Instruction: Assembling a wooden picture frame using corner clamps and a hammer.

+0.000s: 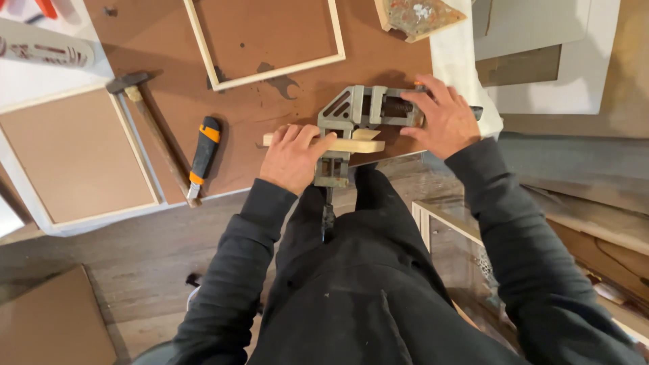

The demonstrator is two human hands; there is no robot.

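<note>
A grey metal corner clamp (352, 112) sits at the near edge of a brown board (270, 108). A pale wooden strip (362, 145) lies across the clamp. My left hand (293, 157) presses down on the left part of that strip, fingers closed over it. My right hand (443, 119) grips the right end of the clamp around its screw. A second short wooden piece meets the strip at an angle inside the clamp's jaws.
A pale wooden frame (265, 74) lies on the board behind the clamp. A hammer (152, 128) and an orange-and-black utility knife (203, 154) lie to the left. A brown panel in a frame (74, 155) is further left. More frames and boards stand at the right.
</note>
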